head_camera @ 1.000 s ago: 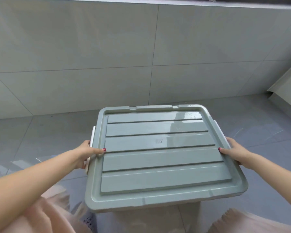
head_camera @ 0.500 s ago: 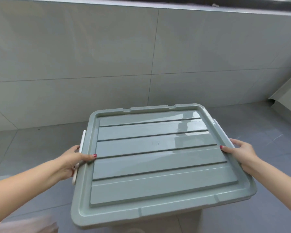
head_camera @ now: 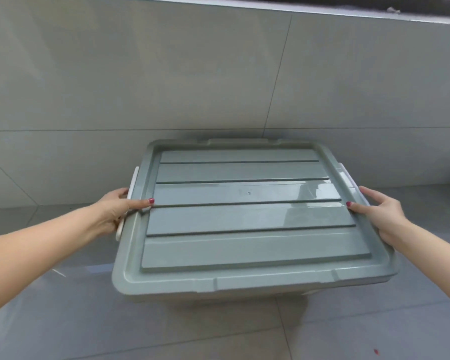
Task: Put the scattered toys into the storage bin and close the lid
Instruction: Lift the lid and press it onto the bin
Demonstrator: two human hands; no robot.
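Gripping the left side of the storage bin (head_camera: 244, 294), the left hand (head_camera: 115, 211) has its thumb laid flat across the lid (head_camera: 247, 216), the red nail reaching the first raised panel, while the other fingers curl round the white latch handle (head_camera: 126, 203) at the lid's left edge. Over on the other side, the right hand (head_camera: 379, 214) mirrors it: thumb stretched onto the lid's rim, red nail at the panel edge, fingers spread and wrapping down over the right edge, just below the white right latch (head_camera: 346, 175). Whether those fingers hook under the rim cannot be seen from here.

The grey-green lid sits squarely on the bin, its ribbed top made of long raised strips running side to side, glossy with reflections. Only a thin band of the pale bin body shows beneath the lid's near lip. No toys show anywhere; whatever the bin holds is hidden by the lid.

The bin stands on a grey tiled floor (head_camera: 89, 320), its far edge near a wall (head_camera: 140, 74) of large pale tiles. A tiny red speck (head_camera: 376, 351) lies on the floor at the lower right.
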